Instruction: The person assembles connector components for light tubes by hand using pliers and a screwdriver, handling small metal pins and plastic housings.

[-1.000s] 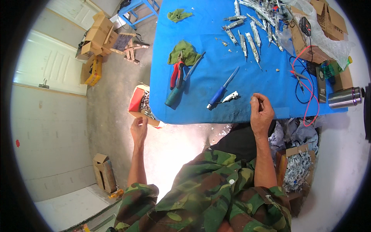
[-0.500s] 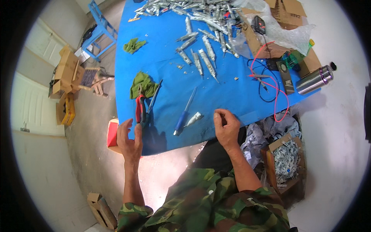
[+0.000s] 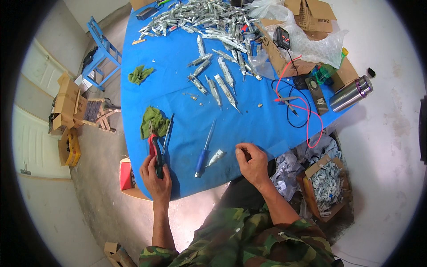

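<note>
My left hand (image 3: 156, 182) has its thumb and fingers around the handle ends of red-and-black pliers (image 3: 154, 149). The pliers lie on the blue-covered table, jaws over a crumpled green cloth (image 3: 152, 119). Just right of them is a slim dark tool (image 3: 168, 133), its kind unclear. Fingers curled, my right hand (image 3: 252, 164) rests at the table's near edge; what it holds, if anything, is hidden. Between my hands lie a blue-handled screwdriver (image 3: 202, 160), tip pointing away, and a small whitish tapered piece (image 3: 216, 157) beside it.
Several grey-white pen-like parts (image 3: 227, 93) are scattered mid-table, before a large heap (image 3: 200, 18). At right are test leads (image 3: 307, 107), a steel flask (image 3: 351, 94) and a cardboard box (image 3: 284, 58) with bubble wrap. A box of shredded scraps (image 3: 327, 187) stands below the table's right edge.
My left hand has moved forward onto the pliers' handles and closed round them. My right hand stays curled at the edge. The whole view has shifted slightly.
</note>
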Demonstrator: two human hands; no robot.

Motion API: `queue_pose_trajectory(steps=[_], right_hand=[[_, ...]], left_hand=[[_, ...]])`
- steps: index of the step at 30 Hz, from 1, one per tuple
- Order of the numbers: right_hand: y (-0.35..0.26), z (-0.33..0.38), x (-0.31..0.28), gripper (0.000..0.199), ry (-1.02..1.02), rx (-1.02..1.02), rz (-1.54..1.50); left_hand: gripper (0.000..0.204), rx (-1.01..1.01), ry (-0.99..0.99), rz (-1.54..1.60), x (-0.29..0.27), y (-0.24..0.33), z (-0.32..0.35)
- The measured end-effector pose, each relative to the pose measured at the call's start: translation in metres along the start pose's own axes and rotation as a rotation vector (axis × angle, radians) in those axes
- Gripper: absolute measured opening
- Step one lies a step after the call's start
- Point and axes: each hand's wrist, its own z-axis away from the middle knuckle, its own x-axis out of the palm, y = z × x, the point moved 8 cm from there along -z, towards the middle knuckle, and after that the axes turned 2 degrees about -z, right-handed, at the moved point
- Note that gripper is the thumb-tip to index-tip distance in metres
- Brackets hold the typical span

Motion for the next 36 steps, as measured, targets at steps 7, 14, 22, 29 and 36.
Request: queue_pose_trajectory(steps=[7, 14, 22, 29, 36], right_hand=[[-0.004, -0.017, 0.005, 0.017, -0.1, 0.023, 0.018], [-0.024, -0.09, -0.003, 0.017, 0.101, -0.098, 0.147], [-0.012, -0.147, 0.031, 0.025, 0.156, -0.097, 0.457], [-0.004, -0.155, 0.044, 0.024, 0.175, -0.161, 0.524], [-0.009, -0.113, 0.005, 0.022, 0.143, 0.0, -0.015]], left_hand=[[0.039, 0.016, -0.011, -0.021, 0.001, 0.0, -0.001], [0.038, -0.009, -0.006, -0.002, 0.0, 0.0, -0.002], [0.038, -0.022, 0.005, 0.008, 0.001, -0.004, -0.004], [0.038, -0.02, 0.0, 0.01, -0.001, -0.003, -0.005], [0.037, 0.0, 0.032, 0.026, -0.003, 0.0, -0.003]])
